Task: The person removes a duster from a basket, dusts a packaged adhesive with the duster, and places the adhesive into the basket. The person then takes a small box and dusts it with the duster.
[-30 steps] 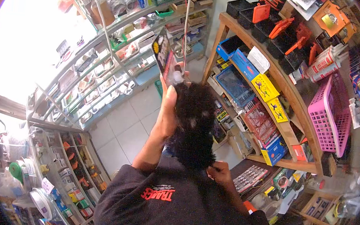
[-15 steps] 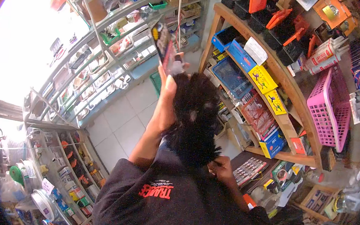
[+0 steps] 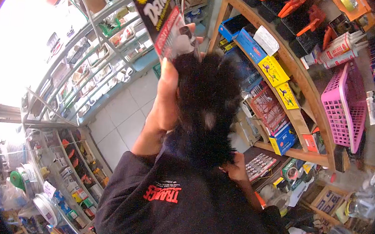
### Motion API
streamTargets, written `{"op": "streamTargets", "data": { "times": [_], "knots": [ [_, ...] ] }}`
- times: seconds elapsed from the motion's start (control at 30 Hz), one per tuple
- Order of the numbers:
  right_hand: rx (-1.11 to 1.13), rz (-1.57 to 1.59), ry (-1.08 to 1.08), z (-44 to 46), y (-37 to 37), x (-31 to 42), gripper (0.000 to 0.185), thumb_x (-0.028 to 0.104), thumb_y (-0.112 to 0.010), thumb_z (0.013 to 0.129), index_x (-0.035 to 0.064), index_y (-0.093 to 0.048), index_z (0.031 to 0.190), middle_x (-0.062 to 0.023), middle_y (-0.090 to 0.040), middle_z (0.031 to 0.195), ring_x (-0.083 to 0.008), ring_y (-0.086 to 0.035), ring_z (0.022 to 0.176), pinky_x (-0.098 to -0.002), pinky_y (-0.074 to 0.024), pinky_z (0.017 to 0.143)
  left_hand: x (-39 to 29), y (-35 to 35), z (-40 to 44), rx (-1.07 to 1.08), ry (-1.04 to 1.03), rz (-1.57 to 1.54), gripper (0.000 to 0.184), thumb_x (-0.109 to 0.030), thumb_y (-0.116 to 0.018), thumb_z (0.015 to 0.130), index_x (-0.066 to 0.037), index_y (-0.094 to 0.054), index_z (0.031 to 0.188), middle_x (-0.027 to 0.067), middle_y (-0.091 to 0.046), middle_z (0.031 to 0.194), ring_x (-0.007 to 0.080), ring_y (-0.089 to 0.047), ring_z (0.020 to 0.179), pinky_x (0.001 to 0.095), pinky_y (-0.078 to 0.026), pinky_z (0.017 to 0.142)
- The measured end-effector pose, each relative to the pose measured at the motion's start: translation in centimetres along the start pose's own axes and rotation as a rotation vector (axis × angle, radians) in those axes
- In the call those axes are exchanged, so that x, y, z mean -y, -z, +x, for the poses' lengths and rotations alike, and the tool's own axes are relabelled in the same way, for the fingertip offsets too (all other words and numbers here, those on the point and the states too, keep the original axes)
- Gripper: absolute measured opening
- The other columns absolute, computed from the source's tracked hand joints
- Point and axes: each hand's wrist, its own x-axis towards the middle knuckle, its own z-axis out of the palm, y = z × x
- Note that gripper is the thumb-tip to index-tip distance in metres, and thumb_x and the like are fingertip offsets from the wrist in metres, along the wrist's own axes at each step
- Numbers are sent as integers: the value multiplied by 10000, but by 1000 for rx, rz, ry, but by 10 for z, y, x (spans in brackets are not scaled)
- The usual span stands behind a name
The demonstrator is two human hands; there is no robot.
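My left hand (image 3: 168,90) is raised and gripping a carded blister pack (image 3: 158,19) with a black and red backing card and a yellow burst. Something dark and pale sits under its clear plastic, but I cannot tell what. My right hand (image 3: 237,168) is closed at the lower end of a black feather duster (image 3: 206,105); the handle is hidden. The duster's feathers spread up in front of my chest, reaching the lower edge of the pack and covering part of my left hand.
Wooden shelving (image 3: 288,50) on the right bears yellow boxes (image 3: 274,72), black bins and a pink basket (image 3: 341,109). Metal racks (image 3: 98,59) full of small goods run along the left, with a compartment case (image 3: 69,169) below. A tiled floor (image 3: 126,124) lies between.
The pack has come up and closer, its printed front now turned to view. The duster has shifted slightly up and right, overlapping my left hand, and my right hand has risen a little.
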Motion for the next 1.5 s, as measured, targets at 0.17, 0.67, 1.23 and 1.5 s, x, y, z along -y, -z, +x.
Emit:
{"op": "streamTargets", "data": {
  "times": [0.17, 0.67, 1.23, 1.5],
  "knots": [
    [-150, -132, 94, -13, 22, -36, 119, 161, -611, 678, 50, -591, 715, -88, -587, 695, -245, -547, 616, -349, -410, 562, -7, -2, 24, -270, -166, 298, 635, -510, -288, 932, 15, -404, 1269, 203, -548, 1174, 302, -593, 968, 406, -527, 753],
    [-113, -232, -7, 2, 10, -15, 236, 92, -555, 746, 14, -630, 955, -142, -630, 799, -284, -602, 700, -364, -454, 659, 22, -9, 11, -166, -49, -87, 657, -548, -378, 900, -7, -424, 1271, 144, -526, 1200, 232, -534, 1068, 373, -458, 914],
    [-112, -5, -38, 24, -6, 19, 213, 185, -593, 762, 26, -553, 627, -73, -553, 554, -166, -508, 460, -306, -358, 436, 45, -6, 23, -233, -201, 237, 542, -435, -410, 927, -32, -394, 1288, 122, -513, 1208, 230, -512, 1104, 366, -432, 930],
    [-199, 168, 28, 7, 15, -36, 238, 160, -605, 814, 47, -490, 639, -21, -455, 513, -103, -421, 426, -247, -307, 390, 11, 9, 34, -231, -88, 114, 522, -470, -302, 953, -53, -428, 1240, 151, -579, 1115, 249, -600, 925, 376, -524, 748]
  ]
}}
